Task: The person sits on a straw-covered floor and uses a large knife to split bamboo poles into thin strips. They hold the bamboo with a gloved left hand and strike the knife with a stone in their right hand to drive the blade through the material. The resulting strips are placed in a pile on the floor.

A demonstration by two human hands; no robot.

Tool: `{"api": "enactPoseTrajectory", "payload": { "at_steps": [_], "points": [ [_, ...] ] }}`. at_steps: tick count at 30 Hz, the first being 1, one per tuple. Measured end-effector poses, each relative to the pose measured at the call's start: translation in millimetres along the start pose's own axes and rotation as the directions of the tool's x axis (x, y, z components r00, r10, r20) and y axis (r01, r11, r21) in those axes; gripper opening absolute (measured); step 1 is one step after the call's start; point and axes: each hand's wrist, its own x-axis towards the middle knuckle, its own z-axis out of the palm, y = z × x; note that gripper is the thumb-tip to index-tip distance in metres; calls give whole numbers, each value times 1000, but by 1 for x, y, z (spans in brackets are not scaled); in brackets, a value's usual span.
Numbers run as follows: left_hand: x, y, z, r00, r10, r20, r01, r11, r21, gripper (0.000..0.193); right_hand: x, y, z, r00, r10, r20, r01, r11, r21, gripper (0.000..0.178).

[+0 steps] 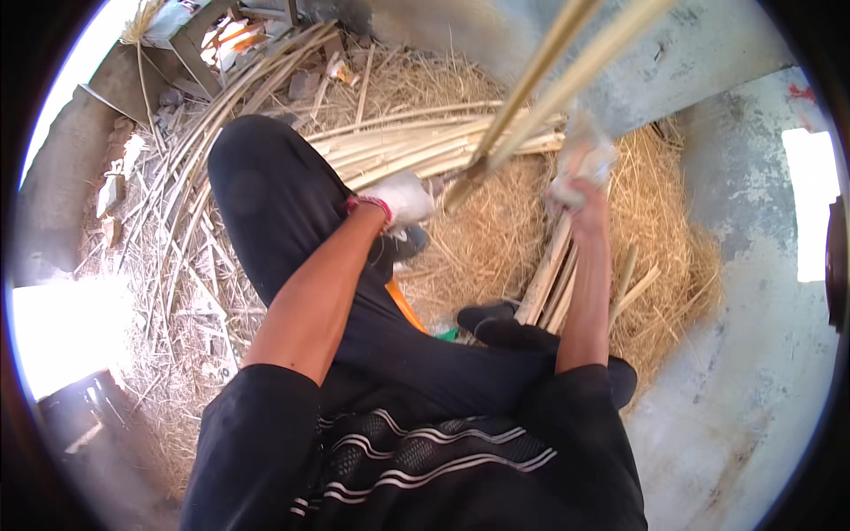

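Head view: left hand [405, 200] by the split pole [580, 80], perhaps steadying it; right hand [584, 181] apart, blurred; I can't tell either grip.

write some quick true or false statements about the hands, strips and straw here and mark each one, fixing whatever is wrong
1. A pink band rings the left wrist. True.
2. The left hand is bare. False: it wears a white glove.
3. Two pale strips reach the picture's top edge. True.
4. The right hand shows sharply. False: it is blurred.
5. Straw lies on both sides of the right forearm. True.
6. Both sleeves are white. False: they are black.
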Motion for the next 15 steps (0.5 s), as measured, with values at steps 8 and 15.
{"api": "enactPoseTrajectory", "payload": {
  "at_steps": [8, 15],
  "points": [
    [-11, -4, 7, 995, 76, 59, -77, 997, 15, 35, 32, -25, -10, 528, -841, -117, 836, 539, -101, 41],
    [9, -19, 35, 990, 136, -33, -128, 976, 176, 34, 0, 29, -8, 968, 245, 51, -240, 966, -91, 48]
  ]
}}
